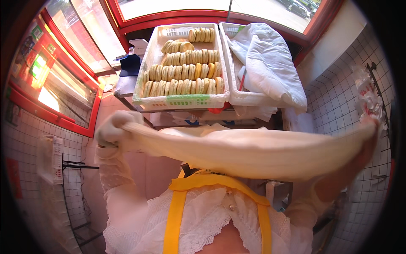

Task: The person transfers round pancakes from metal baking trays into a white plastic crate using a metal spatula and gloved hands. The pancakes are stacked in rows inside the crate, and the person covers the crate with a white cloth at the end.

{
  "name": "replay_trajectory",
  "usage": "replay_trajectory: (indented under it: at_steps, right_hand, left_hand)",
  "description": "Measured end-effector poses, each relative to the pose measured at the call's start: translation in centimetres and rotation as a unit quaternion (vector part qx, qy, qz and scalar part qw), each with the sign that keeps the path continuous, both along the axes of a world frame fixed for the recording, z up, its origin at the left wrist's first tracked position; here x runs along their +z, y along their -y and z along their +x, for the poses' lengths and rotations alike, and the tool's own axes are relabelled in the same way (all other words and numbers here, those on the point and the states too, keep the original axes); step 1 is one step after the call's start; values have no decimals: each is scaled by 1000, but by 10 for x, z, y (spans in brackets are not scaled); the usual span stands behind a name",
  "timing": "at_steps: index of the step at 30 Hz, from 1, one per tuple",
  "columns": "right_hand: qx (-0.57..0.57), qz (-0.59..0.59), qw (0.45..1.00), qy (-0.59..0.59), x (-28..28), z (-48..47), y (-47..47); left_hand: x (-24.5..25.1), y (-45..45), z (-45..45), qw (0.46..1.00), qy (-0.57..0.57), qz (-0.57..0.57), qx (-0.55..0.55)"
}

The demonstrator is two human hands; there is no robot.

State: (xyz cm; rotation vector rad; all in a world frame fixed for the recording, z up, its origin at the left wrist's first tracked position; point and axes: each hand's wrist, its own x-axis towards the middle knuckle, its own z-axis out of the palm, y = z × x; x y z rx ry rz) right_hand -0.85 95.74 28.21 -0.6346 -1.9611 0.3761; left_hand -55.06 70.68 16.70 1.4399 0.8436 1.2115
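A cream cloth (247, 152) is stretched across in front of my chest, sagging in the middle and blurred by motion. My left hand (115, 125), which looks covered by a pale glove, grips one upper corner. At the opposite end my right hand (364, 150) holds the other side; blur hides its fingers. Beyond the cloth stands a white plastic crate (180, 103) with several rows of round flat breads (187, 72) set on edge. A few breads at the back lie in shorter groups.
A second white crate (234, 89) adjoins on the right, partly covered by a white quilted cover (266, 60). A dark blue object (130, 65) sits left of the crates on the metal table (127, 89). Red-framed windows (177, 14) close the back; plastic bags (368, 95) hang at right.
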Motion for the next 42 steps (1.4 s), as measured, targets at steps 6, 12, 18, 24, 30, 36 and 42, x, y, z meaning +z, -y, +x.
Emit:
replay_trajectory:
  at_steps: [6, 12, 18, 24, 30, 36, 42]
  right_hand:
    - [128, -333, 911, -206, -64, -187, -93]
    - [-83, -87, 993, -1, -130, -344, -240]
    - [-72, -76, 992, 66, -245, -303, -151]
    - [-114, -460, 878, 70, -338, -178, 58]
    - [-314, -472, 811, -144, -355, -130, 64]
    - [-342, -408, 738, -414, -300, -113, -101]
    - [-394, -460, 605, -518, -298, -72, -196]
  left_hand:
    - [-5, -32, -120, 929, 21, 0, 369]
    - [-16, -179, -255, 879, -161, -73, 443]
    - [-40, -234, -172, 772, -330, 209, 500]
    - [-104, -202, -28, 827, -477, 296, -6]
    - [-99, -230, -23, 862, -410, 297, 29]
    - [-27, -271, 8, 859, -373, 330, 116]
    - [-28, -295, 60, 870, -365, 331, 32]
